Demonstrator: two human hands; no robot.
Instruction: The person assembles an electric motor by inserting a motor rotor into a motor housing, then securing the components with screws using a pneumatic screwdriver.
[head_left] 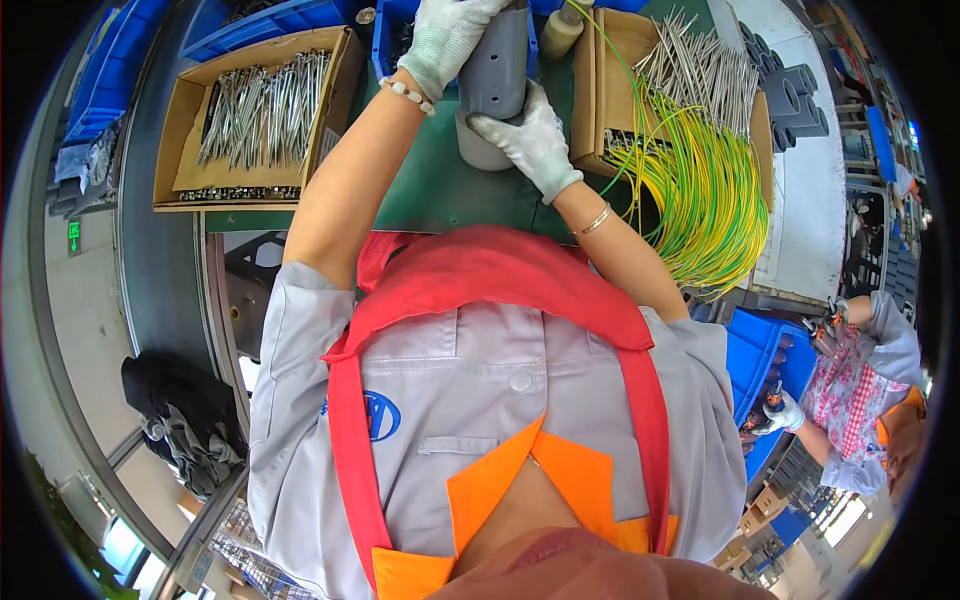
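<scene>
At the far middle of the green bench mat (425,190), I hold a dark grey plastic tube (494,75) with small holes in its side. My gloved left hand (448,38) is wrapped round its upper left side, and the fingertips run out of the picture. Around the lower right of the tube my gloved right hand (532,142) is closed, its thumb pressed near the rim. Directly below the tube is a lighter grey round piece (481,148); whether the two are joined I cannot tell.
On the left stands a cardboard box (180,150) of thin metal rods with dark ends. To the right, another cardboard box (588,110) holds similar rods, with yellow-green wires (715,200) draped over it. Several grey tubes (790,95) stand beyond. A co-worker (850,390) handles parts at far right.
</scene>
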